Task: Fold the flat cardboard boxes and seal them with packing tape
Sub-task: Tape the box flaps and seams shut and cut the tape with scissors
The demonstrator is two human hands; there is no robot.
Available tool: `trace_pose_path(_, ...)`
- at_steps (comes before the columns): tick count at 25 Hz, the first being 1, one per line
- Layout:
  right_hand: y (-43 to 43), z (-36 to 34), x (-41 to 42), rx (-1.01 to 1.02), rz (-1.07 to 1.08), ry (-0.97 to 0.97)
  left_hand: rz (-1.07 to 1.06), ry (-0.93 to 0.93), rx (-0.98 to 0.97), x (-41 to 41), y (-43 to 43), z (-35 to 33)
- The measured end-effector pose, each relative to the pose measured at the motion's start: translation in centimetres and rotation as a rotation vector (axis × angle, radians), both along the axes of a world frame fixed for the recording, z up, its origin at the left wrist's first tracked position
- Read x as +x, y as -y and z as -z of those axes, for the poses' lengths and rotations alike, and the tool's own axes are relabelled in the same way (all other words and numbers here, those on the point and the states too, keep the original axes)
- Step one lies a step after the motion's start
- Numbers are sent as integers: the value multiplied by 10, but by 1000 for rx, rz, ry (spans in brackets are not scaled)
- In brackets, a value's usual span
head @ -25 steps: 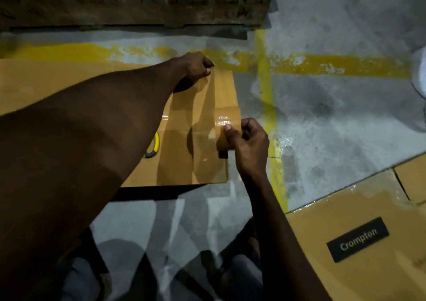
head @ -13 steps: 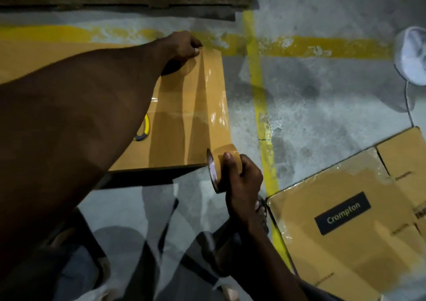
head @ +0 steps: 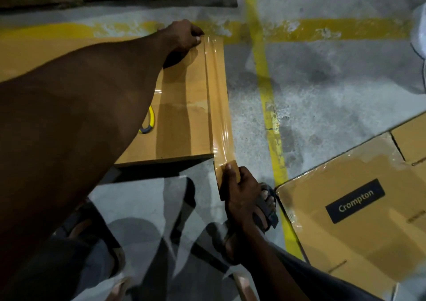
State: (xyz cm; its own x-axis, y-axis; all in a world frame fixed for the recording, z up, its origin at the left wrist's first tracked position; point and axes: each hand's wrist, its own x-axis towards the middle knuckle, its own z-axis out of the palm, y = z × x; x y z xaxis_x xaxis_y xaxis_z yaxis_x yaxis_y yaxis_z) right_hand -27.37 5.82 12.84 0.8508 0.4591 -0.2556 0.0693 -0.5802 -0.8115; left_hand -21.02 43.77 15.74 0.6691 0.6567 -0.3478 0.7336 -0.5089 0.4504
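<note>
Left hand [head: 184, 35] pinches the tape [head: 219, 107] onto the box [head: 184, 93], right hand [head: 242, 185] fingers clamped on the roll [head: 221, 185]; a skewed pull could wrinkle it.

I get a single view, from the head camera (wide-angle, edges bowed). It faces forward and steeply down at the concrete floor [head: 334, 97], close in: the left forearm [head: 80, 127] fills the frame's left, left hand [head: 184, 35] upper centre, right hand [head: 239, 185] lower centre.

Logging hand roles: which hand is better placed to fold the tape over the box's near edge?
Right, likely. The right hand grips the roll past that edge; the left hand pins the tape at the far edge.
</note>
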Motion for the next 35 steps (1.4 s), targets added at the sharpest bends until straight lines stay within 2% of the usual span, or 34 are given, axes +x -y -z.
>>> trace_pose_path(3, -2, 11, 2, -5, 5, -42, 0, 47, 34, -4, -2, 6)
trace_pose_path(6, -4, 18, 2, -15, 6, -90, 2, 181, 151, -11, 2, 19)
trace_pose_path(8, -6, 20, 2, 6, 13, -131, 129, 94, 307, -12, 13, 23)
trace_pose_path(10, -8, 22, 4, 35, 3, -159, 401, -90, 471, -12, 37, 21)
trace_pose_path(11, -7, 24, 6, 42, -7, -167, 504, -126, 512, -17, 52, 20)
trace_pose_path(16, -6, 22, 16, 20, -62, -194, 599, -73, 419, -69, 134, 18)
trace_pose_path(23, -1, 10, 24, -28, -170, -213, 817, -19, 467, -156, 215, 26)
trace_pose_path(26, 6, 3, 35, -23, -176, -116, 884, -55, 484, -180, 235, 20)
trace_pose_path(29, 1, -7, 46, -87, -210, 75, 877, -147, 516, -200, 257, 16)
trace_pose_path(32, -31, -27, 47, -131, -244, 340, 746, -163, 519, -229, 262, 11)
trace_pose_path(35, -86, -41, 29, -67, -470, 498, 612, -176, 480, -274, 258, 16)
